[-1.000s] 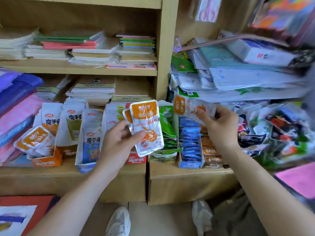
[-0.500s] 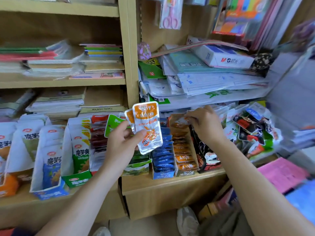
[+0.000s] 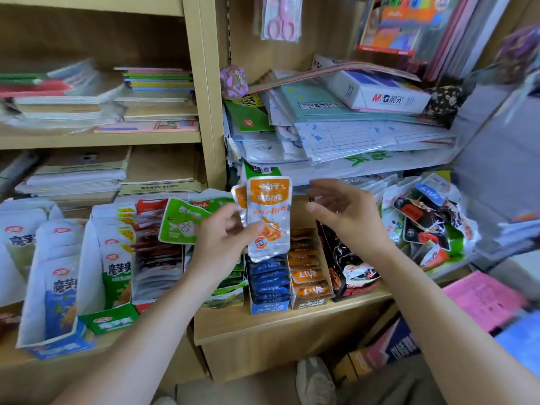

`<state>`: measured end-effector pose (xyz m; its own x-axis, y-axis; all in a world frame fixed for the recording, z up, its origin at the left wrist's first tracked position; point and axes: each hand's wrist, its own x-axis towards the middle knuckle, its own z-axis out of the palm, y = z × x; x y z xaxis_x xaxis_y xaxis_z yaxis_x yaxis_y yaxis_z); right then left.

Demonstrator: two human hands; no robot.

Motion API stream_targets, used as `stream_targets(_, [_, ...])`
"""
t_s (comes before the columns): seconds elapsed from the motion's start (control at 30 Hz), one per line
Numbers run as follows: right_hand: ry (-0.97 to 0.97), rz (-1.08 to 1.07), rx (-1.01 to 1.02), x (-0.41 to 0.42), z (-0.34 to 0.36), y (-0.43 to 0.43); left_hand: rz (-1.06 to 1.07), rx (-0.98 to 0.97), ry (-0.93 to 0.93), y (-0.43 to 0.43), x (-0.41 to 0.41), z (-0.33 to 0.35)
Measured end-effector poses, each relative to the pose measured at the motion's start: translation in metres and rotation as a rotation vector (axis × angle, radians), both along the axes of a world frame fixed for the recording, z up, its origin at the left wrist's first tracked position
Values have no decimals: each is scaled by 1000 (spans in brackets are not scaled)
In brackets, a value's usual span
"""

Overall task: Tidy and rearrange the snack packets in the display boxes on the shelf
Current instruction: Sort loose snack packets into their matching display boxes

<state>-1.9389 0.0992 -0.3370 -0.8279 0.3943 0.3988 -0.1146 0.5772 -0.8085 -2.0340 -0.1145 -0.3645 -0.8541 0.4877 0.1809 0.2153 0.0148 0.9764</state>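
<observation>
Packets (image 3: 268, 211) pinched in left hand (image 3: 222, 247) hide back rows of blue box (image 3: 270, 287).

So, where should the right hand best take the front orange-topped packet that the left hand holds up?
Probably pinch the orange-topped packet at the right edge of its top band, coming from the right. It stands upright and flat, and the left hand grips its lower left part, so the upper right corner is free. The open right hand hovers on that side.
</observation>
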Motion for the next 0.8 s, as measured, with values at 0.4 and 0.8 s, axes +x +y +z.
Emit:
stream_targets(0.4, [-162,248,-15,2,16,6,-232,-162,352,21,0,-10])
stream_targets(0.8, [-15,-166,346,-11,9,31,-210,-784,580,4,2,-23])
